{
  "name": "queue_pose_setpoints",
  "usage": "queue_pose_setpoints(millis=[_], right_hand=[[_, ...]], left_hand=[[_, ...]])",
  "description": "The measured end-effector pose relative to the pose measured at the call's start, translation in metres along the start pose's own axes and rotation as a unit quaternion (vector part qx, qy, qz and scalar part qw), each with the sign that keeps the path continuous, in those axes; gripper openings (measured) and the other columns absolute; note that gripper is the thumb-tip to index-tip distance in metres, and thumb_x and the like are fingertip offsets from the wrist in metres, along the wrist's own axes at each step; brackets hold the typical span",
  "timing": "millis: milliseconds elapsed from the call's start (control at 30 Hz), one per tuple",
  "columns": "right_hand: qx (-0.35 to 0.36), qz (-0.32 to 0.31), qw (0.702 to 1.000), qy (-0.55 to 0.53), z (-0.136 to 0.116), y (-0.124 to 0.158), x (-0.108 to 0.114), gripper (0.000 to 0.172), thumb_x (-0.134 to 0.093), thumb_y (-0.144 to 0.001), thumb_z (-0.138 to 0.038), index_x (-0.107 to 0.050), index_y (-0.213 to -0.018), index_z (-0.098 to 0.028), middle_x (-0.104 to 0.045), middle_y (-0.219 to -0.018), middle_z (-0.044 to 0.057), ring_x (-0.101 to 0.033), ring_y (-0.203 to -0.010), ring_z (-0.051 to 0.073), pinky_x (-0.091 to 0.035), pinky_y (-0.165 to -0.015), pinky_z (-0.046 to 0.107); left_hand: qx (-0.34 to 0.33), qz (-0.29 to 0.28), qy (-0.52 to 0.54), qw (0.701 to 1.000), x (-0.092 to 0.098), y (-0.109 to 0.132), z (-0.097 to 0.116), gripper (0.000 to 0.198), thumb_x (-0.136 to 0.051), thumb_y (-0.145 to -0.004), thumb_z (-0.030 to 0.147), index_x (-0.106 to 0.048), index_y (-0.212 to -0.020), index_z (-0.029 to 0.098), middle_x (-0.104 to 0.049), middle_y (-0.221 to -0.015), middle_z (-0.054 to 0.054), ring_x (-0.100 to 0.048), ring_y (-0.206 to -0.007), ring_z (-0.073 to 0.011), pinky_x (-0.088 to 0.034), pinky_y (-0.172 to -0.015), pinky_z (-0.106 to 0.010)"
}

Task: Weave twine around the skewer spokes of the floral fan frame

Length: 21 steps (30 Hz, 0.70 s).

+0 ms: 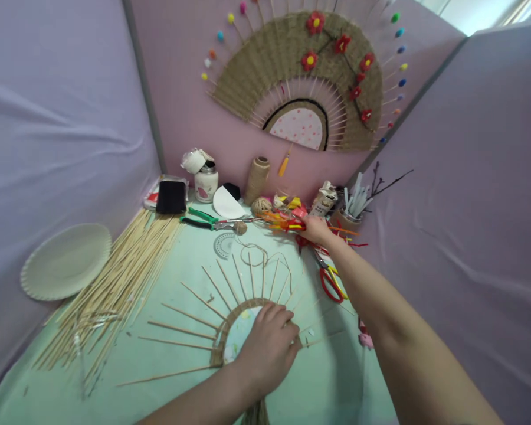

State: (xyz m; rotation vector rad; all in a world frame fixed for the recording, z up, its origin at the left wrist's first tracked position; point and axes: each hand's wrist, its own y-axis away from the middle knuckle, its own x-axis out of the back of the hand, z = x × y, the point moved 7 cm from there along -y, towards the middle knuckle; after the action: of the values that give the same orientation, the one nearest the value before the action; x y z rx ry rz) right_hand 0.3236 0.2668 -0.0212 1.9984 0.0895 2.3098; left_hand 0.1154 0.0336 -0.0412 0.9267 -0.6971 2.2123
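My left hand point(269, 348) rests on a half-round fan base with its fingers laid over the patterned light centre point(236, 338). A woven brown band point(220, 342) runs around that centre, and thin bamboo sticks point(198, 304) radiate from it. Beneath my left wrist hangs a bundle of brown twine point(255, 414). At the back of the table, my right hand point(316, 229) reaches into red, orange and yellow fuzzy strips point(283, 221); its fingertips are hidden among them. Red-handled scissors point(331, 286) lie below my right wrist.
Loose bamboo sticks point(119, 268) and a scalloped plate point(66, 262) lie at left. Along the back are green-handled pliers point(203, 217), a jar point(206, 184), a twine spool point(257, 180) and a cup of glue sticks point(356, 203). A finished fan point(265, 65) hangs on the wall.
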Motion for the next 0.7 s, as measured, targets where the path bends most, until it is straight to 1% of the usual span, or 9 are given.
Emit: queue_pose_setpoints(millis=[67, 133, 233, 300, 467, 600, 700], right_hand=[[-0.026, 0.009, 1.0, 0.0, 0.018, -0.005, 0.01, 0.038, -0.056, -0.077, -0.028, -0.064, -0.114, -0.018, -0.068, -0.113, 0.014, -0.059, -0.111, 0.031, -0.043, -0.09, 0.037], [-0.04, 0.012, 0.999, -0.003, 0.03, -0.009, 0.018, 0.039, -0.054, -0.079, -0.028, -0.063, -0.116, -0.018, -0.069, -0.111, 0.013, -0.062, -0.105, 0.03, -0.045, -0.084, 0.034], [-0.032, 0.012, 0.999, -0.008, 0.033, -0.012, 0.021, 0.04, -0.053, -0.079, -0.028, -0.063, -0.117, -0.018, -0.07, -0.109, 0.012, -0.064, -0.1, 0.028, -0.046, -0.078, 0.032], [-0.016, 0.013, 1.0, -0.008, 0.028, -0.012, 0.018, 0.039, -0.054, -0.079, -0.028, -0.064, -0.115, -0.019, -0.07, -0.109, 0.012, -0.064, -0.1, 0.028, -0.046, -0.078, 0.031], [0.039, 0.011, 0.999, -0.006, 0.005, -0.016, 0.003, 0.042, -0.055, -0.078, -0.03, -0.062, -0.117, -0.017, -0.068, -0.114, 0.015, -0.061, -0.107, 0.031, -0.046, -0.086, 0.036], [0.084, -0.029, 0.996, -0.013, -0.013, -0.021, -0.016, 0.04, -0.06, -0.076, -0.032, -0.063, -0.113, -0.017, -0.068, -0.113, 0.015, -0.061, -0.108, 0.031, -0.046, -0.089, 0.037], [0.093, -0.048, 0.994, -0.02, -0.02, -0.023, -0.027, 0.041, -0.059, -0.077, -0.031, -0.061, -0.115, -0.015, -0.066, -0.117, 0.018, -0.057, -0.114, 0.033, -0.043, -0.094, 0.042]], left_hand=[[-0.002, 0.005, 0.003, 1.0, 0.0, 0.0, 0.0, 0.012, -0.059, -0.086, 0.023, -0.066, -0.094, 0.019, -0.063, -0.113, -0.006, -0.051, -0.115, -0.0234, -0.033, -0.109, -0.047], [-0.009, 0.011, -0.004, 1.0, -0.001, 0.0, 0.001, 0.012, -0.058, -0.086, 0.022, -0.065, -0.095, 0.019, -0.063, -0.114, -0.005, -0.05, -0.116, -0.0234, -0.032, -0.109, -0.048], [-0.026, 0.006, -0.032, 0.999, -0.005, 0.001, 0.003, 0.014, -0.056, -0.086, 0.018, -0.065, -0.097, 0.019, -0.064, -0.112, -0.006, -0.051, -0.116, -0.0246, -0.032, -0.109, -0.05], [-0.035, 0.007, -0.047, 0.998, -0.007, 0.002, 0.004, 0.016, -0.056, -0.085, 0.016, -0.064, -0.098, 0.02, -0.065, -0.11, -0.006, -0.052, -0.115, -0.0239, -0.032, -0.109, -0.051], [-0.042, 0.035, -0.088, 0.995, -0.008, 0.006, 0.0, 0.028, -0.054, -0.083, 0.014, -0.061, -0.109, 0.021, -0.063, -0.122, -0.007, -0.05, -0.122, -0.0248, -0.034, -0.109, -0.05], [-0.046, 0.033, -0.136, 0.989, -0.01, 0.008, -0.002, 0.042, -0.054, -0.081, 0.013, -0.056, -0.121, 0.024, -0.059, -0.13, -0.007, -0.046, -0.128, -0.0255, -0.035, -0.109, -0.05], [-0.054, 0.057, -0.154, 0.985, -0.005, 0.008, -0.001, 0.044, -0.056, -0.079, 0.014, -0.056, -0.121, 0.024, -0.061, -0.129, -0.007, -0.048, -0.127, -0.0253, -0.036, -0.11, -0.048]])
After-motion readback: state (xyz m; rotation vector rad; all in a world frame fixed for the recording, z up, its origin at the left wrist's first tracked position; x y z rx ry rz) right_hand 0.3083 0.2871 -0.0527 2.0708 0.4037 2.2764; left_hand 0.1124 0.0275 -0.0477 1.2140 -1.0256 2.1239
